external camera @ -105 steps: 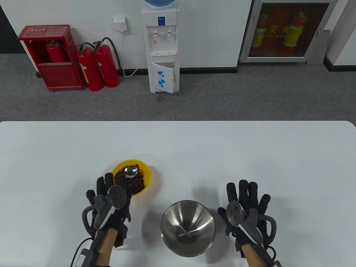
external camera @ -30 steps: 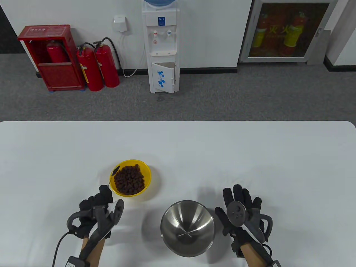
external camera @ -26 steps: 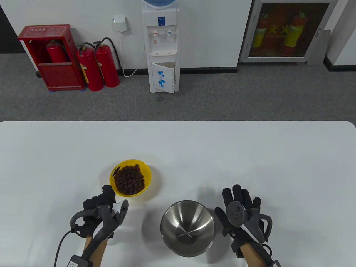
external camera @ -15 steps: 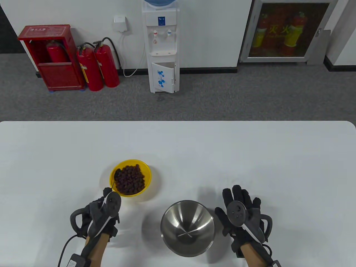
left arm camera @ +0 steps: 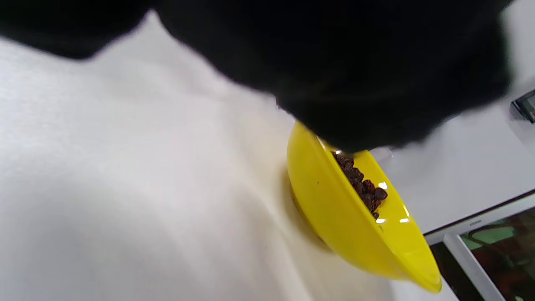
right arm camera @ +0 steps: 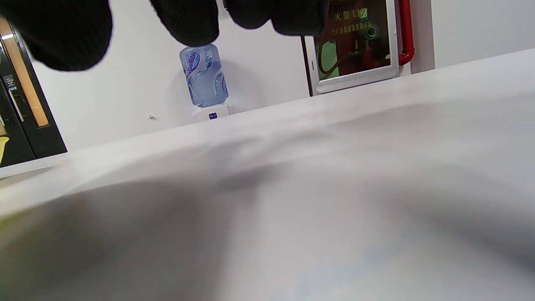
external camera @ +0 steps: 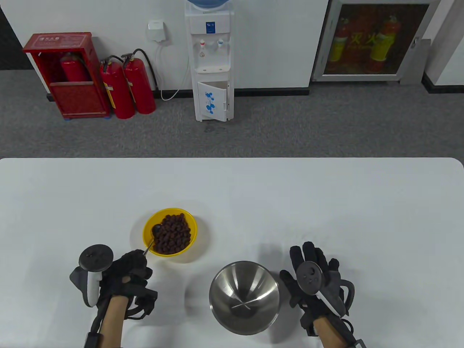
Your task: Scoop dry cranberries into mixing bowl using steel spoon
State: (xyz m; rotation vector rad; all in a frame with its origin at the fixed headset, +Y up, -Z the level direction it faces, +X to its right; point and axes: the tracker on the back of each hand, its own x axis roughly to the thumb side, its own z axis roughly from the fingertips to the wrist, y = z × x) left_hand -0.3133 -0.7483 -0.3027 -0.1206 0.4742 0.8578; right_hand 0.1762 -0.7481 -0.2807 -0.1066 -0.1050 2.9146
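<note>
A yellow bowl (external camera: 148, 226) holds a heap of dark dry cranberries (external camera: 173, 233). My left hand (external camera: 132, 266) grips the handle of the steel spoon (external camera: 154, 235); the spoon's bowl sits in the left side of the cranberries. The empty steel mixing bowl (external camera: 244, 297) stands to the right of that hand. My right hand (external camera: 313, 264) lies flat and open on the table beside the mixing bowl, holding nothing. The left wrist view shows the yellow bowl (left arm camera: 334, 217) and cranberries (left arm camera: 361, 188) below my dark glove; the spoon is hidden there.
The white table (external camera: 326, 203) spreads wide behind and to both sides of the bowls. Beyond its far edge are a water dispenser (external camera: 209, 61) and red fire extinguishers (external camera: 127, 87) on the floor.
My left hand took the spoon off the cranberries, then rolled over so its tracker swung to the left, and the spoon's bowl moved from the yellow bowl's left rim into the cranberries. The right hand stayed put.
</note>
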